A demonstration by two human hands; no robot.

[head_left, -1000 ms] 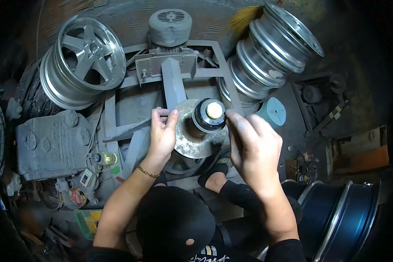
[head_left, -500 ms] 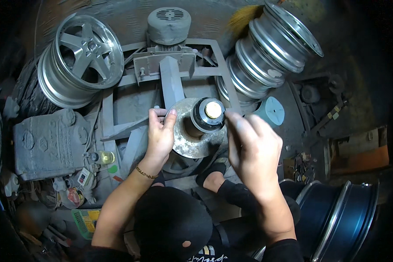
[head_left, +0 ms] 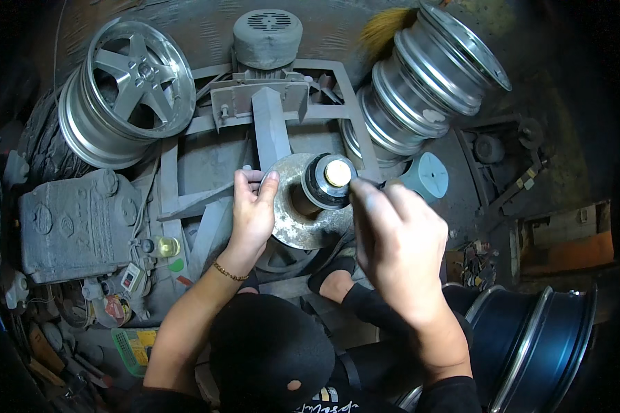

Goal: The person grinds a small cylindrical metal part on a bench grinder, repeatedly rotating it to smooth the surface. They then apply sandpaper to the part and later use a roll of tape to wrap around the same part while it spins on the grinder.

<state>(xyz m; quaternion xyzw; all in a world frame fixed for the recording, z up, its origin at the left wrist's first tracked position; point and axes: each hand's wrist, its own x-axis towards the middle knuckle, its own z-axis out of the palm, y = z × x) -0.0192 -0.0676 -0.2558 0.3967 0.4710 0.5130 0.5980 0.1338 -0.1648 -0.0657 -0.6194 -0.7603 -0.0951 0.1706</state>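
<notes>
While a black cap fills the near edge of my feed, a dark-blue wheel barrel lies off to its right and a green basket to its left. Farther in, a gold chain bracelet circles my left wrist. My left hand grasps the left rim of a round metal disc, which sits between my two hands. My right hand is curled just beside the black collar above the disc; something dark shows by its fingertips, but from here I cannot tell whether it grips anything. A pale round cap tops the collar. Off to the left I see a bottle of yellow liquid beside a dusty moulded case. Beyond the disc spreads a grey steel frame, flanked by a silver five-spoke wheel on the left and stacked silver rims on the right. Farthest out stand a dusty electric motor and a straw broom.
</notes>
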